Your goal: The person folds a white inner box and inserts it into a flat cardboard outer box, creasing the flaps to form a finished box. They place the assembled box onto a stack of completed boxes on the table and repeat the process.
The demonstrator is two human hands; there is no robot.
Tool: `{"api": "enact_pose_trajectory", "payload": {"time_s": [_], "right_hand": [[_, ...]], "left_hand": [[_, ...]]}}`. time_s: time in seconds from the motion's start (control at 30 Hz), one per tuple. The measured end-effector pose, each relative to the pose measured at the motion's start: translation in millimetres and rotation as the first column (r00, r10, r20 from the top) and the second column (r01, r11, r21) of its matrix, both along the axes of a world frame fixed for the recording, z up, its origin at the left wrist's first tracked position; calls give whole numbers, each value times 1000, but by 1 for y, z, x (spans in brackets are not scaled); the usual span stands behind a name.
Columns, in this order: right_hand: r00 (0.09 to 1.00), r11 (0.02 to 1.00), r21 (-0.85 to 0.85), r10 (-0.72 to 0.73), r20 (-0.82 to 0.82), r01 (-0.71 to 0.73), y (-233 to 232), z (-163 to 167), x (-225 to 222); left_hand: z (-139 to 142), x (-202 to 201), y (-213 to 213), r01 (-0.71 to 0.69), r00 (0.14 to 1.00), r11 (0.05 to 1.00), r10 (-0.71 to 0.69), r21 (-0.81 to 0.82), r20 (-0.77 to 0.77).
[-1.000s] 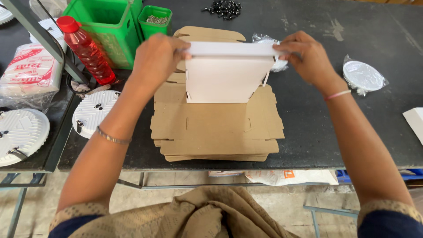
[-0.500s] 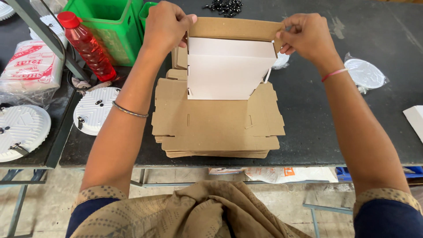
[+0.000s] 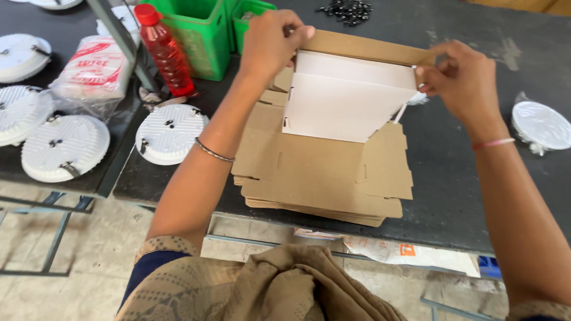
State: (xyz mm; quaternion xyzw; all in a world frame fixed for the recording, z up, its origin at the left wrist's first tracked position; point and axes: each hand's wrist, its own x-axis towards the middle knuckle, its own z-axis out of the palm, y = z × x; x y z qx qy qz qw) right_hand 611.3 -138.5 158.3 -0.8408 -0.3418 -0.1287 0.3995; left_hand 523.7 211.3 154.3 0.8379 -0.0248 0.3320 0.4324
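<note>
Five white round discs, two green bins, one red bottle.

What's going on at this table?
A person is folding a cardboard box with both bare hands. The left hand and the right hand each grip a top corner of the raised flap, which stands up from a stack of flat box blanks on the dark table. To the left are a red bottle, green bins and white round discs.
</note>
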Motion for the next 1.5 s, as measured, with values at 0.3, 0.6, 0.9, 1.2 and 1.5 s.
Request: {"api": "enact_pose_trajectory", "payload": {"time_s": [0.3,0.6,0.9,1.2,1.5], "right_hand": [[978,988,151,-22,207,-10,10,-23,-24],[838,977,-42,-157,522,210,7,-48,-57],[952,819,494,-202,-229,293,15,-74,-54],[923,952,-229,-265,-277,205,-17,-74,-68],[759,634,-768,-543,-360,91,-66,-47,-162]], "left_hand": [[-25,-27,-14,-14,945,998,-5,55,326],[-52,-64,-17,-145,917,899,-36,413,398],[-51,-58,-1,-18,963,941,-75,339,260],[-71,-34,6,132,963,986,-152,101,225],[-79,-17,7,467,884,856,-455,-223,105]]}}
